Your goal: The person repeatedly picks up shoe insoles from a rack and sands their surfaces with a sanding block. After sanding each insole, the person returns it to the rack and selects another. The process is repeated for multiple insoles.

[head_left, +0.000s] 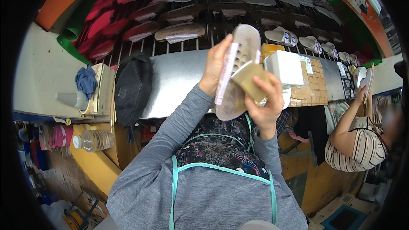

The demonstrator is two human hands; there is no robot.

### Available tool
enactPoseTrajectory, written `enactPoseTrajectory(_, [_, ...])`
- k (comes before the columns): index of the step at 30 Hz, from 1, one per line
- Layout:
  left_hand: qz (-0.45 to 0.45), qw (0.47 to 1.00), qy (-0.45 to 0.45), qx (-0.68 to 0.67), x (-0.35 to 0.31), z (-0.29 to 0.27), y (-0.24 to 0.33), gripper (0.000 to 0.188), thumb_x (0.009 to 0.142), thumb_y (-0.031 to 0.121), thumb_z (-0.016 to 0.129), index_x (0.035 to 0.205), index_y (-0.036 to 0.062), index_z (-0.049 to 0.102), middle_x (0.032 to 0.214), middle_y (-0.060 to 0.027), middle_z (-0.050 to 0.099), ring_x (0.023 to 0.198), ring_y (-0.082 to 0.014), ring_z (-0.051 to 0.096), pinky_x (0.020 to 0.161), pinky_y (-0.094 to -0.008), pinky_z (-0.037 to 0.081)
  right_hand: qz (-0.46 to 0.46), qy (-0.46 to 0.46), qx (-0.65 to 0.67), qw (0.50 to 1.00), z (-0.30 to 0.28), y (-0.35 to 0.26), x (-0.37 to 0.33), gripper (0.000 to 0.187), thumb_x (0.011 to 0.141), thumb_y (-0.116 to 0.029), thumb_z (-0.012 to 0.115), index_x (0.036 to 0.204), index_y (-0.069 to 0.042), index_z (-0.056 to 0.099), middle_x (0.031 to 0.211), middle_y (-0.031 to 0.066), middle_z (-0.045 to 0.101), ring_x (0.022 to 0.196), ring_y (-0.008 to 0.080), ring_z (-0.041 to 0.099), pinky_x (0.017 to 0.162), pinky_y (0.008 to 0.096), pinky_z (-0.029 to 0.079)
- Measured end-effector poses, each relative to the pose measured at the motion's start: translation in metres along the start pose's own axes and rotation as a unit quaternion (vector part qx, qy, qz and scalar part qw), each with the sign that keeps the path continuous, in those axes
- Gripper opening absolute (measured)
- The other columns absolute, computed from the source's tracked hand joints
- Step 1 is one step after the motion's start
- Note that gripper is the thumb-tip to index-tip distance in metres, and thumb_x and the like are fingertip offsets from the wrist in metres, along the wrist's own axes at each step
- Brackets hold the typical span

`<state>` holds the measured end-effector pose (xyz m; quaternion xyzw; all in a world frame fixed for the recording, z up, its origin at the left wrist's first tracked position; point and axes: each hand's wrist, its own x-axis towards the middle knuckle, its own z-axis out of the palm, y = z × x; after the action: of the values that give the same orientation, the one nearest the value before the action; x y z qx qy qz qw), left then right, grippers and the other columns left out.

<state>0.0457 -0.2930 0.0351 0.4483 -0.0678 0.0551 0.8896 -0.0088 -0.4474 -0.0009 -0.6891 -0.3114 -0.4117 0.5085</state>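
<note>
My left hand (215, 64) grips a shoe sole (232, 102) by its left edge, held tilted above the steel bench. The sole is brownish-grey and has a row of round holes, and a pale pinkish strip (226, 74) runs along its left side. In my right hand (269, 102) is a flat tan pad (251, 81), pinched between thumb and fingers. One pale edge of the pad rests on or just over the middle of the sole; contact is hard to tell.
Behind the bench (174, 72), a rack (204, 42) carries rows of soles. A black cap-like item (133, 89) lies left, near a plastic bottle (97, 140). A white box (285, 67) and cardboard (315, 81) stand right. A co-worker (355, 145) holds a sole at far right.
</note>
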Motion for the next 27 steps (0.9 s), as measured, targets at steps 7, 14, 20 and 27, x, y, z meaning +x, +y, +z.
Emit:
enactPoseTrajectory(7, [0.022, 0.997, -0.015, -0.074, 0.031, -0.044, 0.017, 0.059, 0.096, 0.05, 0.04, 0.123, -0.0003, 0.054, 0.105, -0.0165, 0.067, 0.088, -0.0267, 0.07, 0.081, -0.0416, 0.059, 0.042, -0.041, 0.036, 0.998, -0.021, -0.018, -0.04, 0.053, 0.054, -0.001, 0.072, 0.105, -0.012, 0.067, 0.108, 0.0133, 0.062, 0.097, 0.0313, 0.061, 0.086, 0.0398, 0.047])
enactPoseTrajectory(14, [0.085, 0.995, -0.026, -0.052, 0.005, -0.028, 0.024, 0.053, 0.098, 0.047, 0.041, 0.112, -0.0012, 0.06, 0.092, -0.0112, 0.068, 0.072, -0.0157, 0.069, 0.063, -0.0263, 0.06, -0.018, 0.053, -0.015, 0.998, 0.011, -0.018, -0.052, 0.055, 0.055, -0.004, 0.085, 0.097, -0.012, 0.05, 0.102, 0.0123, 0.056, 0.084, 0.0256, 0.058, 0.069, 0.0358, 0.049])
enactPoseTrajectory(20, [0.08, 0.992, -0.012, -0.098, -0.005, -0.033, 0.012, 0.054, 0.099, 0.047, 0.037, 0.114, -0.0007, 0.059, 0.089, -0.0107, 0.069, 0.072, -0.0148, 0.069, 0.062, -0.0253, 0.06, 0.082, 0.07, -0.063, 0.992, 0.01, -0.014, -0.061, 0.055, 0.06, -0.002, 0.086, 0.096, -0.01, 0.045, 0.1, 0.0085, 0.049, 0.087, 0.02, 0.058, 0.072, 0.0302, 0.049])
enactPoseTrajectory(27, [-0.008, 1.0, -0.016, -0.006, 0.004, -0.057, 0.013, 0.069, 0.095, 0.057, 0.034, 0.129, 0.0, 0.05, 0.111, -0.0187, 0.064, 0.097, -0.0273, 0.067, 0.083, -0.0398, 0.058, 0.015, 0.1, -0.071, 0.992, 0.01, -0.018, -0.037, 0.053, 0.058, 0.0, 0.082, 0.101, -0.01, 0.052, 0.105, 0.0139, 0.056, 0.093, 0.0277, 0.058, 0.076, 0.0362, 0.048])
